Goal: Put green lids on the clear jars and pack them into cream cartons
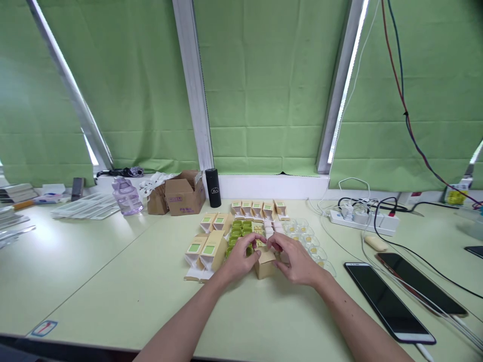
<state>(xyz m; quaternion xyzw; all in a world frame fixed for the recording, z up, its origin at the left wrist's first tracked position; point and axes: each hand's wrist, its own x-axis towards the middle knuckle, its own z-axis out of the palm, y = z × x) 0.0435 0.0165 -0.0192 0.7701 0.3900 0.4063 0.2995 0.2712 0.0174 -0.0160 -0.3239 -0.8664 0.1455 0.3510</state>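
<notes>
A small kraft-brown box [265,269] stands on the table in front of me. My left hand [241,255] has its fingers bent over the box's top left edge, the thumb against its side. From the other side my right hand [296,259] grips the box, thumb on the right side and fingertips at the top. What the fingertips pinch at the top is partly hidden. Just behind the hands are green square cups [236,232], small yellowish pieces [259,229], pale pink pieces [268,229] and clear plastic cups [302,231].
Opened cartons with green labels [211,249] lie left, more cartons [257,208] behind. A brown cardboard box [184,193], black cylinder [213,188] and purple bottle [127,196] stand at the back. Right are a phone [388,301], another phone [420,281], a power strip [364,222] and cables.
</notes>
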